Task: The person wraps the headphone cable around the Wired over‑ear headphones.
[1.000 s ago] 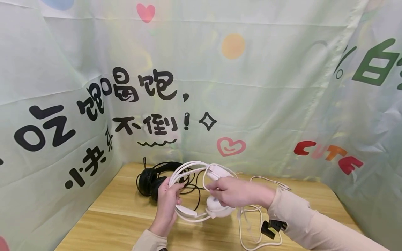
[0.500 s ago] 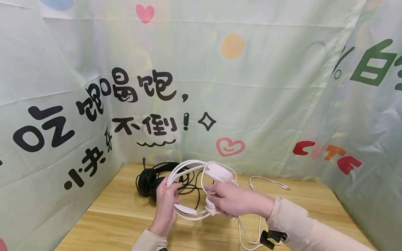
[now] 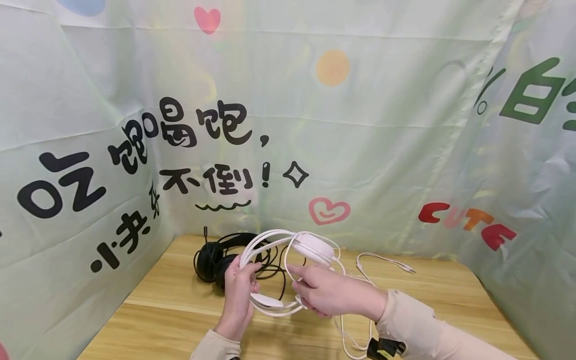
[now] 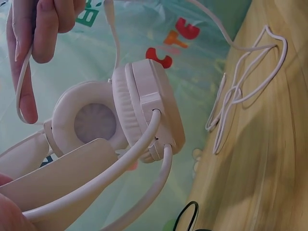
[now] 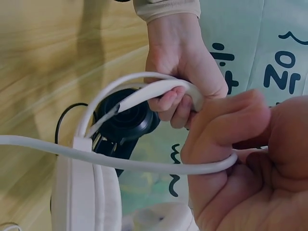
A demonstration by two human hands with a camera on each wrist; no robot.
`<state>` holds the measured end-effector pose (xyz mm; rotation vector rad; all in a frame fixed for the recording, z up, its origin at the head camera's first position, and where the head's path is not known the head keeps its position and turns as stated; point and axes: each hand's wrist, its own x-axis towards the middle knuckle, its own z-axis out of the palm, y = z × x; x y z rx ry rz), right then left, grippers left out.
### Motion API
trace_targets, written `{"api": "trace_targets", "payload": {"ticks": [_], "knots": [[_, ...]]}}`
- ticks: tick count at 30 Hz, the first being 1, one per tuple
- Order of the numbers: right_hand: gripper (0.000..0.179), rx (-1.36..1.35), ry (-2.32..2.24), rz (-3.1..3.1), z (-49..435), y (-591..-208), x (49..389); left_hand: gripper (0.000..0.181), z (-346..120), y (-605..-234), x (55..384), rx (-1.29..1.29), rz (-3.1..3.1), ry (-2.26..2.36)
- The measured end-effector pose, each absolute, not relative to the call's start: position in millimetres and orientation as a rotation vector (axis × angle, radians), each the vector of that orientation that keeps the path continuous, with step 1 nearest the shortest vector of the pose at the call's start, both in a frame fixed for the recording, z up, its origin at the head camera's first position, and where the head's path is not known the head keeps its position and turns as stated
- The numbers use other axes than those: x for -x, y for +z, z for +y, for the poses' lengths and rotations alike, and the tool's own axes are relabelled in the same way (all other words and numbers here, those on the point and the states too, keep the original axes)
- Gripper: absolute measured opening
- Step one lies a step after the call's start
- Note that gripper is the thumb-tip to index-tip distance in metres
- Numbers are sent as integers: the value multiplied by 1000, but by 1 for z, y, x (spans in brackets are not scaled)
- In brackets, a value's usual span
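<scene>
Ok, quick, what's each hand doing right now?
Left hand: closed, holding the white headset.
Right hand: closed, holding the white cord.

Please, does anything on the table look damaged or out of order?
No damage or spill is visible. It only looks untidy: the white cable lies in crossing loops on the table, and the black cable bunches beside the black headset.

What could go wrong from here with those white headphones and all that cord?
The white cord runs across a finger of the right grip, so a sudden pull might jerk the white headphones. More of that cord lies in loose loops on the table and could knot or snag. The black headset sits close to the left grip, which holds the white headphones, so it may get bumped.
</scene>
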<state>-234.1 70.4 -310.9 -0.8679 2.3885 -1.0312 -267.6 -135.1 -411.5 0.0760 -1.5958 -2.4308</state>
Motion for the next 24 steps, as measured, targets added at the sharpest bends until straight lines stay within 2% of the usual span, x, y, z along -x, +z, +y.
{"api": "trace_targets", "payload": {"ticks": [7,24], "knots": [[56,925,-1039,2464,67,-317,233,12,-137,-411,268,-96,-1555,-2428],[57,906,-1209,2463,65,-333,228,10,-138,-410,268,-99,-1496,-2454]]}}
